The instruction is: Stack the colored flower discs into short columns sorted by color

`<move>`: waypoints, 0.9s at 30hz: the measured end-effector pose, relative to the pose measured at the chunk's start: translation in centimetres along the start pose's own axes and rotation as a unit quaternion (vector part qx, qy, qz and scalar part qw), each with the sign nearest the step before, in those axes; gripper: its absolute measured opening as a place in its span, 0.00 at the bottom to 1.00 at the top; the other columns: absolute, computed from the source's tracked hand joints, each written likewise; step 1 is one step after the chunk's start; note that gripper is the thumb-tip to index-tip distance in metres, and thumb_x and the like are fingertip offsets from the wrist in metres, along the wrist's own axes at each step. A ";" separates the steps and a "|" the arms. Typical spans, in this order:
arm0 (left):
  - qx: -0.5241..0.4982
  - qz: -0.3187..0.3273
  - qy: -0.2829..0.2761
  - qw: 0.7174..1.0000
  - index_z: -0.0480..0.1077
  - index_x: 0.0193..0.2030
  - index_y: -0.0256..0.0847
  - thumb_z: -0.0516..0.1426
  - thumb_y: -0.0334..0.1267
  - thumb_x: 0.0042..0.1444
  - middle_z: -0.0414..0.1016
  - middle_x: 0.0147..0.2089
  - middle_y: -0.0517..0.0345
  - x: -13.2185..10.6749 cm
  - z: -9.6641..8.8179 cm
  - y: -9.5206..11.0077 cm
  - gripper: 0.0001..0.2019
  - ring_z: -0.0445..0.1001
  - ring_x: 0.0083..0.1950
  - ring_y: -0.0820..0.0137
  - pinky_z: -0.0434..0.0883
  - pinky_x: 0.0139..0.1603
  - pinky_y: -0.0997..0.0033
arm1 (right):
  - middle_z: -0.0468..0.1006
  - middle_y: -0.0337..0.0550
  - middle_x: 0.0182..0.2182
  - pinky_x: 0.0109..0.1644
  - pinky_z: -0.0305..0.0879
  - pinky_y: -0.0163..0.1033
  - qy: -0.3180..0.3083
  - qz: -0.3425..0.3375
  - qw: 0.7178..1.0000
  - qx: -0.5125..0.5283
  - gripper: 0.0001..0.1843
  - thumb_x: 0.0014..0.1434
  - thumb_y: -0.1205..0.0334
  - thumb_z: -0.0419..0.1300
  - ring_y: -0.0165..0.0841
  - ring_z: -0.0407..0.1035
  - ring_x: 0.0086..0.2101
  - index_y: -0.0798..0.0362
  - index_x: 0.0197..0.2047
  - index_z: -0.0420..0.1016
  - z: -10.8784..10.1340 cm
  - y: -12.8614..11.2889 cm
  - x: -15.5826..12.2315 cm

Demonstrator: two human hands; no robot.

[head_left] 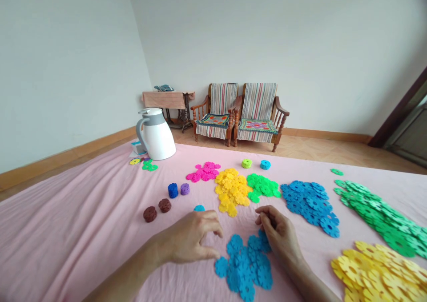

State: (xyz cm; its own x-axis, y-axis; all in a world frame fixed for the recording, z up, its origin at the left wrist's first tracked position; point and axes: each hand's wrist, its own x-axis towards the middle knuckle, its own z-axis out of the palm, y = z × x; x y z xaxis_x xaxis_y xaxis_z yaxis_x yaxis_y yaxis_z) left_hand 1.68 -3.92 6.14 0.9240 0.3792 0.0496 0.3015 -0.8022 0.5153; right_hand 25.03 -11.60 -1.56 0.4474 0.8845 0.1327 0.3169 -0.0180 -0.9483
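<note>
My left hand (pixel 191 239) rests on the pink cloth (pixel 83 231), fingers curled loosely, thumb near the left edge of a pile of light-blue snowflake discs (pixel 245 264). My right hand (pixel 278 233) sits at the pile's upper right with its fingers bent inward; what they pinch, if anything, is hidden. A small light-blue stack (pixel 199 208) peeks out just beyond my left fingers.
Piles of discs lie beyond: pink (pixel 203 171), yellow (pixel 231 191), green (pixel 263 186), dark blue (pixel 310 202), a long green heap (pixel 380 215), yellow (pixel 376 273) at right. Small stacks: brown (pixel 150 213), blue (pixel 172 190), purple (pixel 184 188). A white jug (pixel 155 134) stands far left.
</note>
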 end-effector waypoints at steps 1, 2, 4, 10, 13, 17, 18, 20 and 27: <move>0.000 0.020 -0.022 1.000 0.70 0.41 0.43 0.62 0.42 0.49 0.70 0.39 0.58 0.1 0.5 0.3 0.12 0.69 0.40 0.68 0.65 0.40 0.72 | 0.74 0.42 0.23 0.25 0.61 0.34 0.002 0.000 1.000 0.001 0.18 0.54 0.50 0.52 0.31 0.66 0.22 0.55 0.37 0.71 0.0 -0.1 0.0; 0.003 0.034 -0.041 0.999 0.70 0.41 0.43 0.62 0.43 0.49 0.70 0.40 0.57 0.2 1.0 0.6 0.13 0.69 0.41 0.67 0.65 0.40 0.71 | 0.74 0.42 0.23 0.24 0.61 0.34 0.002 -0.001 1.000 0.001 0.18 0.54 0.50 0.52 0.31 0.66 0.22 0.55 0.37 0.71 0.0 -0.1 0.0; 0.014 0.043 -0.062 0.997 0.70 0.41 0.43 0.62 0.43 0.48 0.69 0.39 0.57 0.3 1.7 0.9 0.14 0.69 0.40 0.67 0.65 0.38 0.72 | 0.74 0.41 0.23 0.24 0.61 0.33 0.001 0.000 1.000 0.000 0.18 0.53 0.50 0.52 0.31 0.66 0.22 0.55 0.36 0.72 0.0 -0.1 0.0; 0.041 0.043 -0.077 0.995 0.67 0.39 0.42 0.63 0.37 0.45 0.67 0.38 0.60 0.4 2.1 1.0 0.14 0.69 0.39 0.69 0.65 0.36 0.74 | 0.73 0.41 0.23 0.23 0.59 0.33 0.001 -0.009 1.000 -0.005 0.16 0.54 0.53 0.52 0.30 0.65 0.21 0.56 0.37 0.71 0.0 0.0 0.0; 0.054 0.040 -0.078 0.995 0.65 0.37 0.42 0.63 0.34 0.43 0.66 0.36 0.61 0.4 2.4 1.3 0.14 0.68 0.37 0.70 0.65 0.36 0.74 | 0.74 0.41 0.23 0.22 0.59 0.32 0.007 -0.018 1.000 -0.005 0.15 0.54 0.54 0.52 0.30 0.65 0.21 0.56 0.37 0.71 0.1 -0.1 -0.1; 0.066 0.039 -0.069 0.995 0.63 0.34 0.42 0.58 0.31 0.43 0.65 0.34 0.60 0.3 2.4 1.7 0.10 0.67 0.36 0.69 0.65 0.35 0.74 | 0.74 0.41 0.22 0.22 0.60 0.32 0.006 -0.016 1.000 0.002 0.15 0.54 0.53 0.53 0.30 0.66 0.21 0.56 0.37 0.72 0.1 0.1 0.0; 0.065 0.035 -0.061 0.995 0.63 0.34 0.42 0.57 0.30 0.43 0.66 0.34 0.60 0.3 2.1 1.7 0.10 0.67 0.36 0.69 0.65 0.35 0.74 | 0.74 0.41 0.23 0.22 0.60 0.33 0.004 -0.013 1.000 0.003 0.16 0.54 0.52 0.53 0.31 0.66 0.21 0.56 0.37 0.71 0.1 0.2 0.0; 0.059 0.018 -0.025 0.998 0.64 0.36 0.42 0.56 0.28 0.43 0.66 0.35 0.60 0.2 1.2 1.5 0.12 0.66 0.35 0.70 0.65 0.35 0.74 | 0.73 0.41 0.23 0.23 0.60 0.33 -0.002 -0.007 1.000 0.000 0.16 0.54 0.51 0.52 0.31 0.66 0.22 0.55 0.37 0.71 0.1 0.3 0.0; 0.055 -0.089 0.133 0.986 0.65 0.37 0.40 0.54 0.29 0.47 0.65 0.34 0.61 -0.9 -2.8 -2.4 0.09 0.63 0.28 0.76 0.63 0.31 0.75 | 0.73 0.41 0.24 0.25 0.60 0.33 -0.013 -0.004 1.000 -0.014 0.16 0.56 0.52 0.50 0.31 0.66 0.23 0.55 0.38 0.69 0.1 0.3 0.0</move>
State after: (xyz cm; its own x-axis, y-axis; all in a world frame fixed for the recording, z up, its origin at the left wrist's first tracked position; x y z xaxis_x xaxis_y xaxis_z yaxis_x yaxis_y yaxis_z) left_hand -0.50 -1.04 7.28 0.7644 0.6143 0.1959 0.4908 -0.7514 0.4411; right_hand 25.06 -11.62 -1.85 0.4223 0.8967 0.1325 0.3444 -0.0234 -0.9385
